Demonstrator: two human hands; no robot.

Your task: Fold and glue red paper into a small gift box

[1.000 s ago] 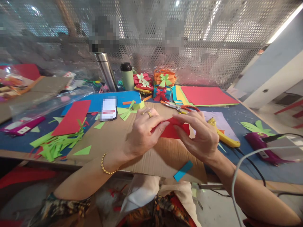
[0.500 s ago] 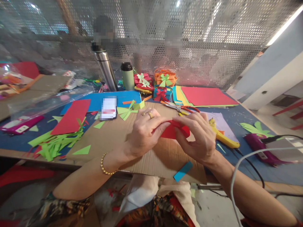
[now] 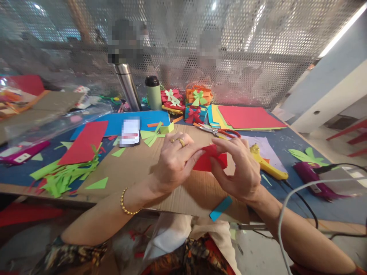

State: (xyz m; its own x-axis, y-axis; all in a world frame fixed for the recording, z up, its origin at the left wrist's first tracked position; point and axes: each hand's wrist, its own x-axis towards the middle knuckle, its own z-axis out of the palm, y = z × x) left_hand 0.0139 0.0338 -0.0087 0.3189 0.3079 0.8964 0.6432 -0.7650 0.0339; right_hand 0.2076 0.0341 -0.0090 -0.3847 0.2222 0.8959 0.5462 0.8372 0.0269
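A small piece of red paper (image 3: 204,162), with a fold along its upper part, is held above a sheet of brown cardboard (image 3: 137,172). My left hand (image 3: 177,160) pinches its left side between thumb and fingers. The thumb and forefinger of my right hand (image 3: 239,168) are closed on its right side. Fingers cover both ends of the paper. Just beyond the hands lie red-handled scissors (image 3: 213,130). A blue paper strip (image 3: 220,208) rests near the cardboard's front edge.
A yellow glue gun (image 3: 271,167) with a cable lies right, near a purple power strip (image 3: 312,179). Green paper scraps (image 3: 64,173) and a phone (image 3: 130,131) are left. Behind stand a steel flask (image 3: 127,86), a green bottle (image 3: 154,93), paper bows (image 3: 198,97) and coloured sheets (image 3: 249,116).
The red paper's upper part has tilted, and more of its face shows between my hands. Both hands keep their pinch and have barely moved. The whole view has shifted slightly.
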